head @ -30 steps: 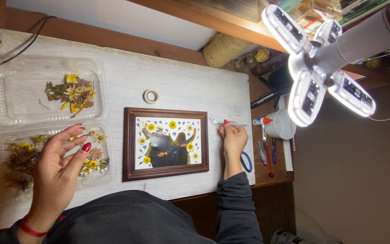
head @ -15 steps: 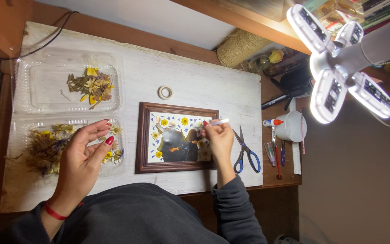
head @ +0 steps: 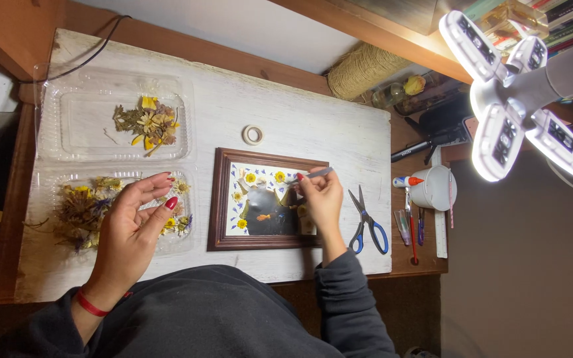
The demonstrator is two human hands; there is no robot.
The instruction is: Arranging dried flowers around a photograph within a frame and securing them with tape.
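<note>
Two hands in view. Tweezers (head: 318,174) pinched in right hand (head: 323,202) over frame (head: 219,199); tips judged on dried flower, too small to confirm. Left hand (head: 130,222) spread, empty, above flower tray (head: 187,238). Flowers judged light, brittle; best lifted by edge, gently.
</note>
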